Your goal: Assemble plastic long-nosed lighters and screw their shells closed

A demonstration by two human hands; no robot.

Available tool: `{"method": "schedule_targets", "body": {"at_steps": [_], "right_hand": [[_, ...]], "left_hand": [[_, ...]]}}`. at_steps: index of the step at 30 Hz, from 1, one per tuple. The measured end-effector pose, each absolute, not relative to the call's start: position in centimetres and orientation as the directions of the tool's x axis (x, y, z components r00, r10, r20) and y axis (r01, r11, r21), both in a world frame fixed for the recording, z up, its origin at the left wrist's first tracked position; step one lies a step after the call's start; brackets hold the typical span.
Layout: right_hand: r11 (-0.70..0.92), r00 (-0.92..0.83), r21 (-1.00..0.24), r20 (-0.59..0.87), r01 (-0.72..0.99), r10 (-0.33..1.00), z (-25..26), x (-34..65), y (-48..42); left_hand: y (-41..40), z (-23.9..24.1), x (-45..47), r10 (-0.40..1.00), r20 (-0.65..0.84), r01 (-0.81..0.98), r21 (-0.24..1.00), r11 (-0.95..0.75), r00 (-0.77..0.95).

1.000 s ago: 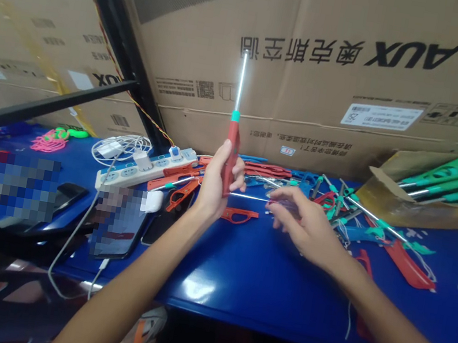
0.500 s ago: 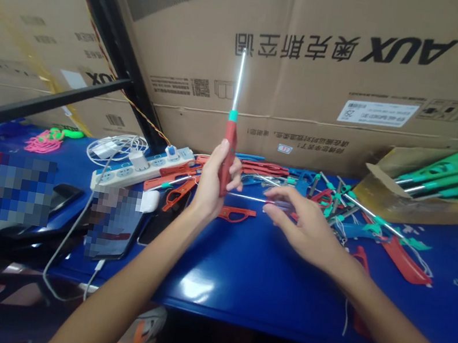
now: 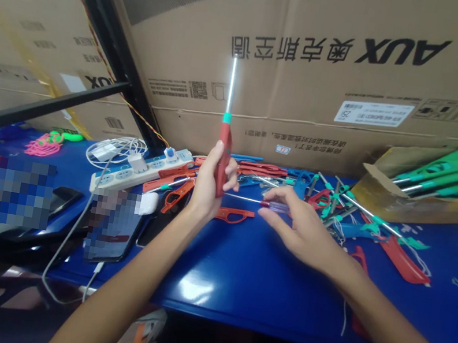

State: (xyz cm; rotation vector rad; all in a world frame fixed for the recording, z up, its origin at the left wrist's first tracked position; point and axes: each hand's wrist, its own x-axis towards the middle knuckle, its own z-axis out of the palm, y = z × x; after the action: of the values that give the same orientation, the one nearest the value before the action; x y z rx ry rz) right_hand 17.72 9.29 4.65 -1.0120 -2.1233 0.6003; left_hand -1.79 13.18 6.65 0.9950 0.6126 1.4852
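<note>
The left hand [image 3: 205,182] is closed round the smooth red plastic grip of a long lighter [image 3: 224,141] and holds it upright above the middle of the desk. A teal collar sits above the grip, and a thin, shiny metal tube rises from it. The right hand [image 3: 298,227] is half open, and its thumb and fingertips pinch the clear purple handle of a small screwdriver [image 3: 276,206]. The slim steel shaft lies level and points at the red grip.

The desk [image 3: 237,278] has a glossy blue top that shows glare near its front edge. A tangle of red, blue and teal plastic shells and metal rods [image 3: 337,207] lies along the rear edge. A white power strip [image 3: 131,176] and a coiled white cable [image 3: 114,149] lie toward the rear left. An open carton [image 3: 417,203] at the rear right holds green lighters [image 3: 457,174].

Big corrugated cardboard boxes [image 3: 310,103] wall in the back of the desk. One is printed upside down with "AUX" and Chinese characters, and it carries a white barcode label too small to read. A black metal frame [image 3: 46,106] crosses on the left.
</note>
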Motion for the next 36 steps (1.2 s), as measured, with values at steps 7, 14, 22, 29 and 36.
{"method": "schedule_targets", "body": {"at_steps": [7, 14, 22, 29, 36], "right_hand": [[0.608, -0.377, -0.613, 0.477, 0.506, 0.794, 4.7, 17.4, 9.29], [0.556, -0.431, -0.655, 0.363, 0.512, 0.826, 4.72, 18.1, 9.75], [0.552, -0.376, -0.648, 0.406, 0.524, 0.833, 4.61, 17.61, 9.45], [0.57, -0.449, -0.698, 0.38, 0.434, 0.808, 3.95, 17.5, 9.36], [0.561, -0.384, -0.662, 0.412, 0.497, 0.826, 4.57, 17.58, 9.46]], "left_hand": [[13.23, 6.72, -2.0, 0.97, 0.233, -0.537, 0.828, -0.16, 0.07], [12.94, 6.78, -1.66, 0.971, 0.228, -0.544, 0.824, -0.156, 0.067], [12.88, 7.02, -1.64, 0.971, 0.234, -0.567, 0.807, -0.163, 0.054], [13.17, 7.26, -2.43, 0.964, 0.266, -0.554, 0.806, -0.209, 0.023], [12.85, 7.13, -1.79, 0.966, 0.247, -0.573, 0.803, -0.162, 0.073]]}}
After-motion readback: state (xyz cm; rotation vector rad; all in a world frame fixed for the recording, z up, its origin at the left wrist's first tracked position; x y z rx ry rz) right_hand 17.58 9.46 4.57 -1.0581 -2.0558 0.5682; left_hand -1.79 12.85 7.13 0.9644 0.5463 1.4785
